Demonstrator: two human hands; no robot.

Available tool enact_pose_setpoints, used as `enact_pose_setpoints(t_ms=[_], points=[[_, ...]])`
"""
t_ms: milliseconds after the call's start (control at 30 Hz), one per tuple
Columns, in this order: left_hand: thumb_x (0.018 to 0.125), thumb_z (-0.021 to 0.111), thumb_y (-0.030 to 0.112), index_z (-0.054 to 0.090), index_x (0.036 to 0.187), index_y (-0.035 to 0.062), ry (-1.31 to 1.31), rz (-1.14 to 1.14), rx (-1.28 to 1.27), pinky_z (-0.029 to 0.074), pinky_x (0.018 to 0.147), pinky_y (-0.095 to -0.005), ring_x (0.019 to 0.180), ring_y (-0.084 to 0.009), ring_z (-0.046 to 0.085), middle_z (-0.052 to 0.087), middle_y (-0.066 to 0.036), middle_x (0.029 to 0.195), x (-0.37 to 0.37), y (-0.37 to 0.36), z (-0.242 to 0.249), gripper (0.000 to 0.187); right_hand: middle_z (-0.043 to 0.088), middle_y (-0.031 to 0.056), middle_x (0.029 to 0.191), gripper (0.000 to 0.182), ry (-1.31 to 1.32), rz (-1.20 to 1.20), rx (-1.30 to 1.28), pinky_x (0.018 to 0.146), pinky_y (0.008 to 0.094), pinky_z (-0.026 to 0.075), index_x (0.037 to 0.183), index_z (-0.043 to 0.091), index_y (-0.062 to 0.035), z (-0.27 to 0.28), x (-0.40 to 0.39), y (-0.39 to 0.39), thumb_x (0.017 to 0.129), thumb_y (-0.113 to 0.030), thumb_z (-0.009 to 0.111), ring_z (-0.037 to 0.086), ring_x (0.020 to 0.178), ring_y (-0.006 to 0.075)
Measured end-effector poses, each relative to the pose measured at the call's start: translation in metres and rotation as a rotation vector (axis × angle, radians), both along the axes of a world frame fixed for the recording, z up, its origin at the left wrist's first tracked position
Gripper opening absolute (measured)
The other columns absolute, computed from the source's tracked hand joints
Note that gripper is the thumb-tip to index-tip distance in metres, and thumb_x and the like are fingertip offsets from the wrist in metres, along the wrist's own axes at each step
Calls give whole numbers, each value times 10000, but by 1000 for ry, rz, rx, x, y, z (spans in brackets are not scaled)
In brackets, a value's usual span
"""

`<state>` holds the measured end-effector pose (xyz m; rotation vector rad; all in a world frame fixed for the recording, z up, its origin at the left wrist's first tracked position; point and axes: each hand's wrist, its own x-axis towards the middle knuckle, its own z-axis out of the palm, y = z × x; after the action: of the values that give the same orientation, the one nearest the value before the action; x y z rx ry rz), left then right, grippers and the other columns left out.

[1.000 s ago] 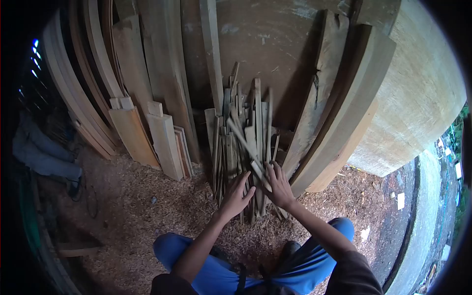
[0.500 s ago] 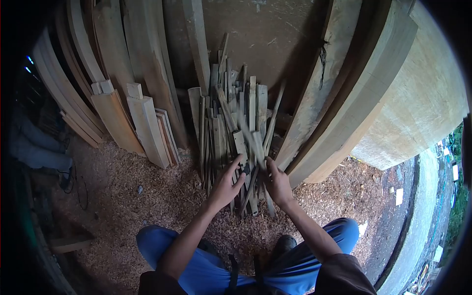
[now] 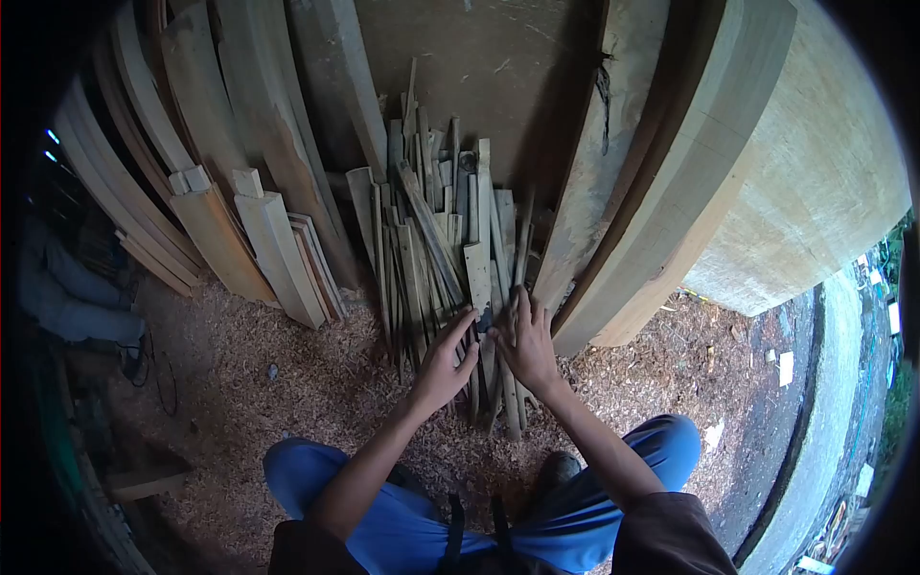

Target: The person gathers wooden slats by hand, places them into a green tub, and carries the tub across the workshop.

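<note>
our left hand (image 3: 447,369) and right hand (image 3: 527,345), fingers part-curled, at the near end of the scrap sticks (image 3: 431,240); grip on any stick: cannot tell. sticks upright against the far wall (image 3: 460,48), thick boards (image 3: 671,182) right.

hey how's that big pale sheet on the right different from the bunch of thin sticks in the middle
The pale sheet is one broad panel; the thin sticks are many narrow pieces. The sheet looks light and yellowish, while the sticks look mostly greyer. Both hands are at the sticks, neither at the sheet. Both look like wood and stand roughly upright.
</note>
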<state>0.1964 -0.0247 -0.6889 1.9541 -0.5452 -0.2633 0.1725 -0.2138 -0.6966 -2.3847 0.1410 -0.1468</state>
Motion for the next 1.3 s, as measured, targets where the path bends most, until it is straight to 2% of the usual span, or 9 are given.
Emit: enact_pose_setpoints(t_ms=[167, 367, 433, 467, 600, 833, 1100, 1167, 1300], points=[[963, 638, 103, 464, 1512, 71, -225, 108, 116, 302, 1221, -486, 1478, -368, 382, 424, -183, 1573, 7, 4, -2, 577, 403, 316, 1418, 1108, -47, -14, 9, 1134, 534, 353, 1584, 113, 59, -19, -9, 8, 841, -358, 821, 386, 1322, 517], [908, 690, 83, 320, 1585, 106, -337, 385, 213, 238, 1222, -582, 1536, -482, 148, 145, -272, 1655, 5, 16, -10, 772, 343, 326, 1459, 1304, 99, -103, -19, 1108, 566, 356, 1620, 73, -26, -5, -9, 21, 698, -398, 916, 369, 1355, 515], [910, 693, 87, 376, 1548, 98, -176, 430, 113, 240, 1218, -587, 1532, -488, 155, 163, -265, 1654, 6, 23, -25, 713, 332, 311, 1467, 1249, 107, -140, -36, 1100, 568, 360, 1624, 108, -78, -3, -10, 28, 709, -351, 912, 374, 1349, 512], [915, 700, 104, 432, 1498, 89, -208, 417, 176, 244, 1216, -589, 1533, -483, 158, 163, -266, 1655, 5, 28, -37, 642, 328, 302, 1477, 1122, 87, -154, -17, 1099, 566, 362, 1589, 219, -109, -1, -11, 31, 722, -312, 903, 375, 1349, 511], [923, 720, 146, 481, 1445, 74, -336, 302, 303, 270, 1216, -565, 1527, -479, 191, 142, -261, 1669, 2, 30, -29, 579, 339, 298, 1473, 936, 82, -146, -92, 1103, 560, 359, 1484, 353, -85, -5, -8, 34, 741, -284, 887, 377, 1354, 498], [945, 721, 162, 562, 1365, 99, -234, 411, 115, 294, 1207, -529, 1531, -446, 230, 183, -248, 1668, 8, 17, -41, 453, 368, 281, 1465, 913, -53, -61, -171, 1111, 539, 357, 1452, 365, -4, -32, -20, 28, 753, -286, 880, 378, 1355, 487], [906, 749, 111, 584, 1205, 64, -210, 462, 174, 326, 1185, -548, 1505, -493, 253, 171, -289, 1658, 10, 12, -41, 345, 450, 275, 1382, 565, -36, -90, -3, 1086, 540, 393, 1369, 494, -26, -12, -20, 22, 911, -259, 729, 432, 1300, 480], [903, 755, 129, 606, 1158, 58, -131, 476, 55, 291, 1198, -555, 1504, -513, 231, 167, -300, 1656, 12, 12, -41, 305, 456, 272, 1373, 527, -54, -91, -7, 1069, 539, 413, 1363, 497, -38, -21, -19, 18, 921, -228, 712, 444, 1287, 481], [893, 794, 243, 667, 975, 50, -98, 562, 182, 216, 1215, -568, 1526, -483, 196, 176, -311, 1655, 15, 13, -47, 245, 457, 265, 1367, 457, -47, -79, -19, 1036, 532, 457, 1341, 503, -48, -22, -18, 15, 926, -129, 676, 468, 1259, 484]])
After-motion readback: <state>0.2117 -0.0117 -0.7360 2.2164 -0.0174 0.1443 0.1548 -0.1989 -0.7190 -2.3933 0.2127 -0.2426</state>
